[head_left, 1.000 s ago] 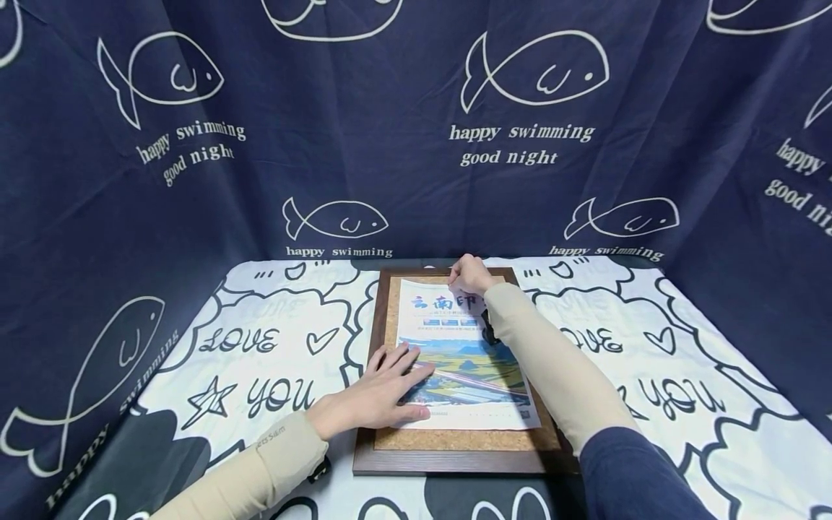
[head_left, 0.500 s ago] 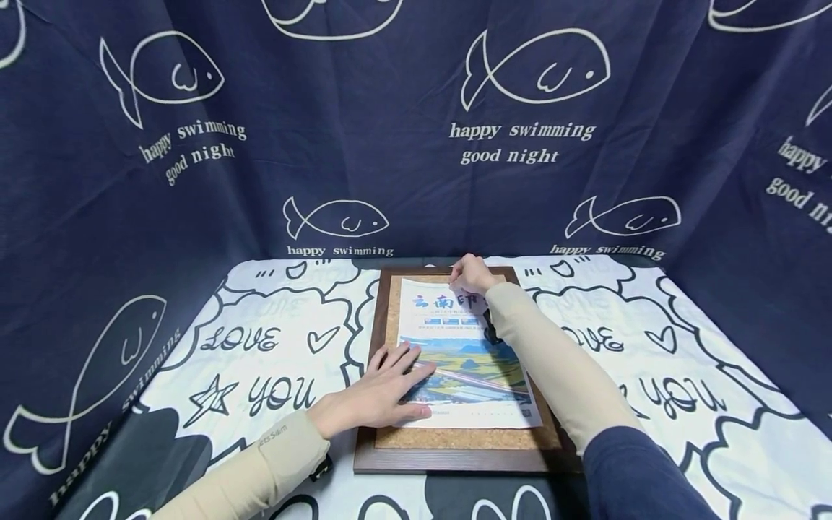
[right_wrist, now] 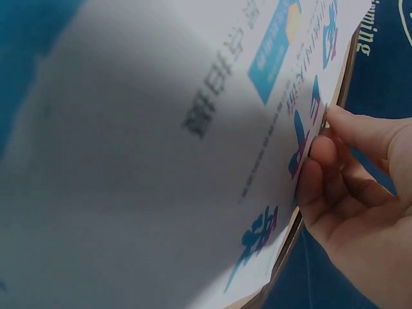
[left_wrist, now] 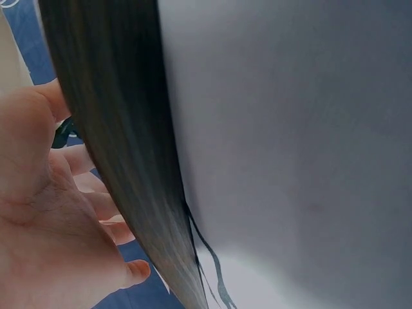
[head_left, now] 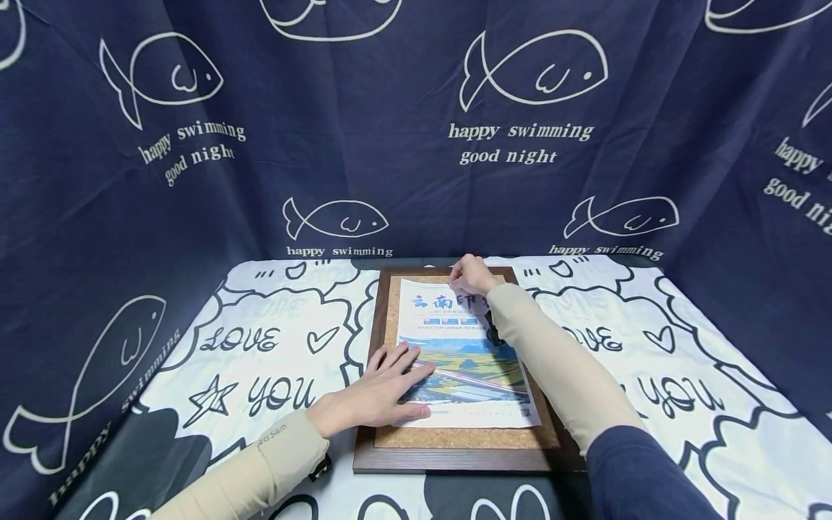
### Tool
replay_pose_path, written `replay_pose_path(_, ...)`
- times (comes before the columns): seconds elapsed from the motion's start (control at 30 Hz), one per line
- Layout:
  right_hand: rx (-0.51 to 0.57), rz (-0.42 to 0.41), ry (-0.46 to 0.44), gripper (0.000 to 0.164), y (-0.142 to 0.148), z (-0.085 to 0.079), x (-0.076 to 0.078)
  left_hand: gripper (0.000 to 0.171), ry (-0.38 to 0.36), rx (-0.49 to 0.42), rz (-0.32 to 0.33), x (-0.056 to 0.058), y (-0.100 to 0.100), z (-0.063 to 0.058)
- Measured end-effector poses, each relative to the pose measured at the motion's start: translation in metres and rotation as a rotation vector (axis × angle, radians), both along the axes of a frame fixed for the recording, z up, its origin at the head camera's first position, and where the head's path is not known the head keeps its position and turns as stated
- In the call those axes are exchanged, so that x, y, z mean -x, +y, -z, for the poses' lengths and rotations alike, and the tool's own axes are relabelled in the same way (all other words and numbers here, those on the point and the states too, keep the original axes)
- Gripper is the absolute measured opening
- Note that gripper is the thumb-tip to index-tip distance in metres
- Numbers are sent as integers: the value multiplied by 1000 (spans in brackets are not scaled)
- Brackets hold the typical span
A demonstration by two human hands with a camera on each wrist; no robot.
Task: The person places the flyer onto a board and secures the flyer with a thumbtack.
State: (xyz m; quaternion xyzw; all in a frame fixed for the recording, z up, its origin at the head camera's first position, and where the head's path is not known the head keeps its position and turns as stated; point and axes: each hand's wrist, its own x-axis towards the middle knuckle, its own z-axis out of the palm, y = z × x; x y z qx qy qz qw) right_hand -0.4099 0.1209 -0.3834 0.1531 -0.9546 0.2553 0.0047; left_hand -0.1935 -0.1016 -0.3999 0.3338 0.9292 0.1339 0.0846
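Note:
A poster with blue lettering and a landscape picture lies on a cork board with a dark brown wooden frame. My left hand rests with spread, straight fingers on the poster's lower left part. In the left wrist view the frame's side hides part of that left hand. My right hand is at the poster's top edge, fingers curled. In the right wrist view, thumb and index fingertips of the right hand pinch together there; the small thing between them is mostly hidden, and I cannot tell its kind.
The board lies on a white cloth printed with black outlines and words. Behind and to both sides hangs a navy curtain with white fish drawings. The right forearm crosses over the board's right side.

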Motion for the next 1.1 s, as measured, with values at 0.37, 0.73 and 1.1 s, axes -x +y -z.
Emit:
replay_pose_path(0.37, 8, 3, 5, 7, -1, 2, 3, 68, 1, -1, -1, 1, 0, 1)
replay_pose_path(0.73, 17, 9, -17, 8, -3, 3, 3, 68, -9, 7, -8, 1, 2, 1)
replay_pose_path(1.1, 10, 15, -30, 9, -4, 0, 4, 68, 2, 6, -5, 3, 1, 1)
